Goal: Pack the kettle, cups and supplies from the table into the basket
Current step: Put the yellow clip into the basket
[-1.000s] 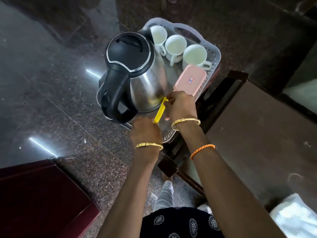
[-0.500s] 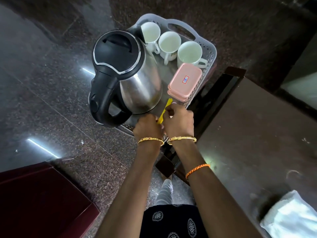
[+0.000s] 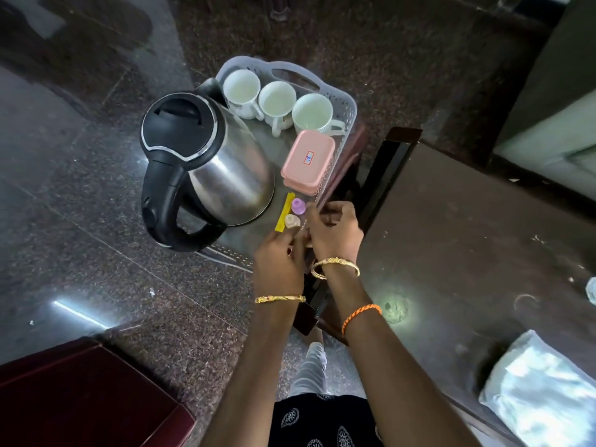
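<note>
A grey plastic basket [image 3: 350, 106] stands on the floor beside the table. In it are a steel kettle [image 3: 225, 175] with a black lid and handle, three white cups [image 3: 277, 98] in a row at the far end, and a pink lidded box [image 3: 308, 159]. A yellow strip [image 3: 283, 214] lies by the kettle's base, with a small purple bottle [image 3: 298, 206] and a cream bottle [image 3: 292, 221] on it. My left hand [image 3: 279, 261] is at the basket's near corner, fingertips by the cream bottle. My right hand [image 3: 337, 232] curls over the basket's near right rim.
The dark brown table [image 3: 467, 240] fills the right side, with a crumpled clear plastic bag [image 3: 545, 391] at its near right. A dark red piece of furniture [image 3: 80, 398] sits at the lower left. Polished granite floor [image 3: 80, 204] surrounds the basket.
The yellow strip has left my right hand and now lies in the basket beside the kettle, with the two small bottles showing on it. Both hands have drawn back to the near rim.
</note>
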Demonstrator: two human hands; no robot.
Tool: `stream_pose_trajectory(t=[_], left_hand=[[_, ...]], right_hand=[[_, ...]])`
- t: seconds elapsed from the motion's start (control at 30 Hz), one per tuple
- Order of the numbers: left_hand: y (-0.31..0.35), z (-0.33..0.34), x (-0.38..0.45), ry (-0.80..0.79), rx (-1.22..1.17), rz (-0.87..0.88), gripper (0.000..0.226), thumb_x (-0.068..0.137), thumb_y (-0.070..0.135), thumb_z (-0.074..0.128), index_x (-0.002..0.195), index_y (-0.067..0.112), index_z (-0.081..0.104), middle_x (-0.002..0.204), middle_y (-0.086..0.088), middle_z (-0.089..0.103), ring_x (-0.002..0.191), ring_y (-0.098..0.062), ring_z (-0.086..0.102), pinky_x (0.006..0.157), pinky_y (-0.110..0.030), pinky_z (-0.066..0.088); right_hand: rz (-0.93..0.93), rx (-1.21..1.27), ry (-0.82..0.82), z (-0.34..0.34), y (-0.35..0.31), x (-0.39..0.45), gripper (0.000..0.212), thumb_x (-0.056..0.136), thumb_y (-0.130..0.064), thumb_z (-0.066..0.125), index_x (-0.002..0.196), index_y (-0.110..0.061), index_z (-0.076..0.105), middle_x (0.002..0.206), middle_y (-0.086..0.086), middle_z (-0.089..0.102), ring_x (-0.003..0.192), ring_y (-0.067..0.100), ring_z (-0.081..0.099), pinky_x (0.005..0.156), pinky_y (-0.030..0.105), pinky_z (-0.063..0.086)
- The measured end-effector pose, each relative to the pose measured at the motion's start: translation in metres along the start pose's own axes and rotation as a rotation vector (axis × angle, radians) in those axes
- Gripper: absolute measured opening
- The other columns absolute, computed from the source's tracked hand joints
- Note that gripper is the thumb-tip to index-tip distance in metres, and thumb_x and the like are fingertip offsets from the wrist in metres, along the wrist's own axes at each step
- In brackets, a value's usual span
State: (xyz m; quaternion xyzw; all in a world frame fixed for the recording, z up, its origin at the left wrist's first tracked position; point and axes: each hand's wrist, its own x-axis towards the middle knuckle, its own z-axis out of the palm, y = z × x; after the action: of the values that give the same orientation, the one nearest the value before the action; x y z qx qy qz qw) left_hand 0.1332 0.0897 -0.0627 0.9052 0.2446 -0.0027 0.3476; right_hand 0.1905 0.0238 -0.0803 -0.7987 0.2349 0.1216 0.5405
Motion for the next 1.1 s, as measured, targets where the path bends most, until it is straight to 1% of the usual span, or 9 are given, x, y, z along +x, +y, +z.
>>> stream_pose_trajectory(t=[0.07, 0.13, 0.2, 0.3, 0.43, 0.57, 0.7, 0.87, 1.1], left_hand=[[-0.003, 0.006, -0.005, -0.039, 0.048, 0.001, 0.024, 0.09, 0.017, 0.058, 0.11, 0.009, 0.068, 0.093, -0.022, 0.062, 0.087, -0.039, 0.059, 0.073, -0.041, 0.046], [-0.009, 0.011, -0.008, -0.049, 0.078, 0.0, 0.032, 0.089, 0.006, 0.055, 0.12, 0.011, 0.063, 0.103, -0.019, 0.062, 0.096, -0.036, 0.058, 0.08, -0.04, 0.048], [-0.013, 0.012, -0.01, -0.04, 0.078, 0.034, 0.038, 0.088, -0.003, 0.051, 0.123, 0.008, 0.061, 0.108, -0.018, 0.063, 0.1, -0.034, 0.057, 0.085, -0.037, 0.049], [-0.014, 0.013, -0.009, -0.023, 0.073, 0.086, 0.038, 0.085, -0.008, 0.051, 0.119, 0.004, 0.063, 0.104, -0.02, 0.065, 0.096, -0.037, 0.057, 0.082, -0.04, 0.05], [-0.018, 0.014, -0.007, -0.023, 0.07, 0.146, 0.036, 0.084, -0.01, 0.052, 0.115, 0.002, 0.065, 0.1, -0.022, 0.066, 0.091, -0.039, 0.058, 0.079, -0.044, 0.052], [-0.02, 0.013, -0.004, -0.033, 0.079, 0.175, 0.035, 0.081, -0.013, 0.051, 0.11, -0.001, 0.067, 0.099, -0.023, 0.066, 0.089, -0.04, 0.059, 0.078, -0.045, 0.051], [-0.023, 0.008, 0.0, -0.003, 0.072, 0.198, 0.041, 0.074, -0.019, 0.052, 0.109, -0.002, 0.067, 0.095, -0.025, 0.066, 0.085, -0.043, 0.059, 0.075, -0.047, 0.053], [-0.026, 0.004, 0.005, -0.001, 0.085, 0.214, 0.036, 0.077, -0.014, 0.054, 0.11, -0.003, 0.067, 0.093, -0.027, 0.065, 0.082, -0.044, 0.058, 0.073, -0.048, 0.053], [-0.029, 0.006, 0.008, 0.011, 0.05, 0.2, 0.028, 0.083, 0.0, 0.053, 0.107, -0.002, 0.068, 0.092, -0.027, 0.064, 0.085, -0.044, 0.058, 0.073, -0.049, 0.053]], right_hand=[[0.12, -0.044, -0.16, -0.002, 0.001, 0.008, 0.033, 0.075, -0.047, 0.072, 0.084, -0.017, 0.061, 0.071, -0.007, 0.063, 0.075, 0.015, 0.062, 0.073, 0.026, 0.05], [0.111, -0.047, -0.207, -0.001, 0.0, 0.011, 0.035, 0.076, -0.048, 0.071, 0.083, -0.014, 0.063, 0.076, -0.002, 0.063, 0.078, 0.019, 0.063, 0.067, 0.026, 0.052], [0.06, -0.083, -0.202, 0.0, -0.003, 0.012, 0.038, 0.079, -0.047, 0.069, 0.091, -0.011, 0.066, 0.083, 0.004, 0.066, 0.083, 0.023, 0.063, 0.066, 0.027, 0.051], [0.012, -0.075, -0.169, 0.002, -0.003, 0.01, 0.04, 0.081, -0.043, 0.068, 0.11, -0.016, 0.064, 0.096, 0.007, 0.07, 0.093, 0.027, 0.063, 0.085, 0.04, 0.054], [0.012, -0.054, -0.128, 0.005, -0.003, 0.006, 0.042, 0.08, -0.04, 0.068, 0.117, -0.022, 0.062, 0.088, 0.004, 0.068, 0.091, 0.027, 0.064, 0.087, 0.042, 0.055], [0.017, -0.037, -0.104, 0.007, -0.004, 0.005, 0.036, 0.08, -0.039, 0.068, 0.112, -0.021, 0.064, 0.079, 0.002, 0.063, 0.086, 0.03, 0.065, 0.084, 0.046, 0.056], [0.018, -0.022, -0.09, 0.013, -0.007, 0.003, 0.043, 0.082, -0.039, 0.068, 0.121, -0.023, 0.061, 0.108, 0.011, 0.07, 0.1, 0.029, 0.065, 0.091, 0.042, 0.054], [0.048, 0.031, -0.089, 0.019, -0.01, 0.002, 0.049, 0.082, -0.04, 0.069, 0.125, -0.02, 0.059, 0.119, 0.013, 0.066, 0.108, 0.03, 0.062, 0.091, 0.039, 0.051], [0.079, 0.046, -0.108, 0.019, -0.01, 0.002, 0.047, 0.083, -0.04, 0.067, 0.124, -0.019, 0.06, 0.113, 0.01, 0.068, 0.107, 0.03, 0.062, 0.091, 0.039, 0.051]])
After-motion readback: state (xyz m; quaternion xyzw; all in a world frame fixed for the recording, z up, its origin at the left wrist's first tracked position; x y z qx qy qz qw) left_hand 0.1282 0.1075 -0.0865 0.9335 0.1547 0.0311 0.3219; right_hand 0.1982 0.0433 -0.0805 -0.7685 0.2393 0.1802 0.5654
